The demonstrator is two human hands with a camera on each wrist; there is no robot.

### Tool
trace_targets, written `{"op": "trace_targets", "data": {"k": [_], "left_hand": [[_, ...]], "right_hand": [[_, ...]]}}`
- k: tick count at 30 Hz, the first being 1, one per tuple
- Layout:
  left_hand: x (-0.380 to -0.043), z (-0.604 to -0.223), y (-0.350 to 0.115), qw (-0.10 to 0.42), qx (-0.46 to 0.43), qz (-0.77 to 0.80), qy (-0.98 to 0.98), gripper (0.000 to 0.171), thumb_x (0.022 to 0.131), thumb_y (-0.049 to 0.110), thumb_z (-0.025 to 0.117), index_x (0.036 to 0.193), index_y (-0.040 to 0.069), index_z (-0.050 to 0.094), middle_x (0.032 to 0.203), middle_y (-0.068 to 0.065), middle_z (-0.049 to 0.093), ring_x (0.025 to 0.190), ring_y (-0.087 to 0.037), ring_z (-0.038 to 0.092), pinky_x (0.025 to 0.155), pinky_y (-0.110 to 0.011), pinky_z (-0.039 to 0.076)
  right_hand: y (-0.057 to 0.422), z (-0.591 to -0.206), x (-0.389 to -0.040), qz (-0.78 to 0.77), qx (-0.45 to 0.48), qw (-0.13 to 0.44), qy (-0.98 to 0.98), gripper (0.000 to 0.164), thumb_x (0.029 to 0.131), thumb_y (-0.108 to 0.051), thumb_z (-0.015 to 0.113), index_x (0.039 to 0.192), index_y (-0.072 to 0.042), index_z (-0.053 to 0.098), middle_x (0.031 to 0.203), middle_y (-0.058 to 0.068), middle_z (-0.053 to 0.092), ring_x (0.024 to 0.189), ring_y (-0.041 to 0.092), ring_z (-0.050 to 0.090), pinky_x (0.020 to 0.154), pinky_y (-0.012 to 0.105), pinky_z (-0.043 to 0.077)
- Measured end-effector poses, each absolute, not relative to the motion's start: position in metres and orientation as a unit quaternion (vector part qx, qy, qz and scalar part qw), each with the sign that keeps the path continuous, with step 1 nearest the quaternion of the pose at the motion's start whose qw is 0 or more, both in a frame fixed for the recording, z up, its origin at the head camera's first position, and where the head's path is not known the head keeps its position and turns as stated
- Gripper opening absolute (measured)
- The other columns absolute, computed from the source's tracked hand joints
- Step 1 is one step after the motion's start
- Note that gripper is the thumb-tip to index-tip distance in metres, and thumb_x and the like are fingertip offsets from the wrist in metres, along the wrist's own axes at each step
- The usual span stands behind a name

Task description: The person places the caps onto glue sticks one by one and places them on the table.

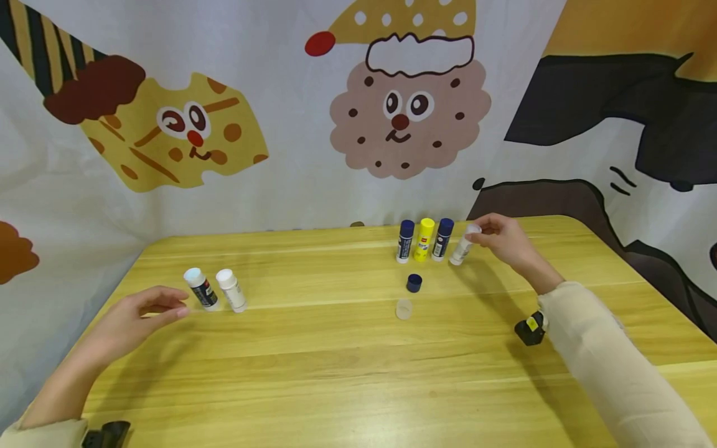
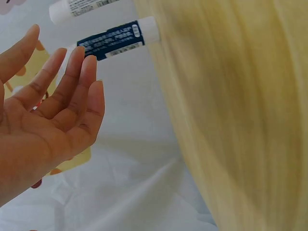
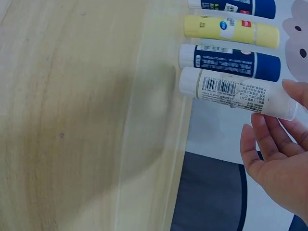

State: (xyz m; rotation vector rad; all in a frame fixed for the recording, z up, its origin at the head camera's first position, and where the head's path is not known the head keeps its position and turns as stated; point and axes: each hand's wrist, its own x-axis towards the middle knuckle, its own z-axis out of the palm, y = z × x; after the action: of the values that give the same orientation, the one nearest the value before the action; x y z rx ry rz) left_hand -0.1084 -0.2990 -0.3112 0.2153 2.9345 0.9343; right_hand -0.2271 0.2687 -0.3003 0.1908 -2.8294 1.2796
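Head only: loose blue cap (image 1: 414, 283) | right grip (image 1: 505, 242) pinches white tube (image 1: 462, 249) | left grip (image 1: 132, 316) wide

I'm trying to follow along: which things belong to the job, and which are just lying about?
Likely the job:
white glue stick pinched by the right hand
yellow glue stick
two navy-capped glue sticks
two glue sticks near the left hand
navy cap
translucent cap

Just there:
cartoon-printed cloth
black wrist devices
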Motion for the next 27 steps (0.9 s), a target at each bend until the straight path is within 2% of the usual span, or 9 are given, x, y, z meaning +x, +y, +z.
{"op": "trace_targets", "data": {"k": [6,12,15,18,21,23,27], "left_hand": [[-0.111,-0.316,-0.302,0.045,0.058,0.31,0.948,0.041,0.092,0.03,0.056,0.117,-0.002,0.054,0.101,-0.009,0.062,0.088,-0.009,0.055,0.066,-0.029,0.046],[-0.114,-0.318,-0.305,0.037,0.065,0.307,0.949,0.038,0.092,0.029,0.057,0.115,-0.002,0.055,0.099,-0.009,0.062,0.084,0.002,0.052,0.066,-0.028,0.046],[-0.116,-0.32,-0.307,0.041,0.063,0.309,0.948,0.04,0.092,0.029,0.056,0.116,-0.002,0.055,0.099,-0.009,0.063,0.084,-0.002,0.053,0.066,-0.029,0.046],[-0.117,-0.321,-0.308,0.046,0.059,0.312,0.947,0.041,0.092,0.03,0.056,0.116,-0.003,0.054,0.099,-0.009,0.063,0.085,-0.005,0.055,0.066,-0.029,0.046],[-0.117,-0.322,-0.31,0.045,0.059,0.318,0.945,0.041,0.092,0.029,0.056,0.117,-0.004,0.053,0.098,-0.01,0.063,0.084,-0.002,0.054,0.065,-0.028,0.046],[-0.118,-0.322,-0.311,0.043,0.06,0.32,0.945,0.041,0.092,0.028,0.056,0.117,-0.004,0.052,0.098,-0.011,0.063,0.083,0.001,0.053,0.065,-0.027,0.046],[-0.12,-0.322,-0.311,0.043,0.063,0.319,0.945,0.042,0.092,0.028,0.056,0.118,-0.005,0.051,0.1,-0.012,0.063,0.085,-0.004,0.054,0.065,-0.026,0.047]], "right_hand": [[0.267,-0.304,-0.231,0.412,0.062,0.021,-0.909,0.038,0.089,-0.022,0.061,0.114,0.006,0.051,0.108,0.019,0.053,0.092,0.024,0.05,0.069,0.023,0.044],[0.266,-0.306,-0.235,0.409,0.056,0.019,-0.911,0.038,0.089,-0.022,0.061,0.114,0.006,0.052,0.109,0.02,0.053,0.093,0.026,0.049,0.068,0.022,0.044],[0.266,-0.308,-0.237,0.409,0.057,0.018,-0.91,0.038,0.089,-0.022,0.061,0.114,0.006,0.052,0.109,0.02,0.054,0.094,0.026,0.049,0.07,0.026,0.044],[0.266,-0.309,-0.239,0.412,0.056,0.022,-0.909,0.037,0.09,-0.021,0.06,0.113,0.006,0.052,0.11,0.021,0.054,0.095,0.027,0.049,0.076,0.034,0.045],[0.265,-0.31,-0.241,0.414,0.054,0.023,-0.908,0.036,0.09,-0.02,0.06,0.113,0.006,0.051,0.11,0.021,0.053,0.095,0.028,0.049,0.08,0.043,0.044],[0.265,-0.311,-0.243,0.412,0.052,0.022,-0.909,0.036,0.09,-0.02,0.06,0.113,0.006,0.051,0.11,0.021,0.053,0.095,0.028,0.049,0.08,0.044,0.043],[0.265,-0.311,-0.245,0.412,0.048,0.022,-0.91,0.038,0.09,-0.022,0.059,0.114,0.006,0.051,0.109,0.02,0.053,0.093,0.028,0.048,0.08,0.041,0.044]]}}
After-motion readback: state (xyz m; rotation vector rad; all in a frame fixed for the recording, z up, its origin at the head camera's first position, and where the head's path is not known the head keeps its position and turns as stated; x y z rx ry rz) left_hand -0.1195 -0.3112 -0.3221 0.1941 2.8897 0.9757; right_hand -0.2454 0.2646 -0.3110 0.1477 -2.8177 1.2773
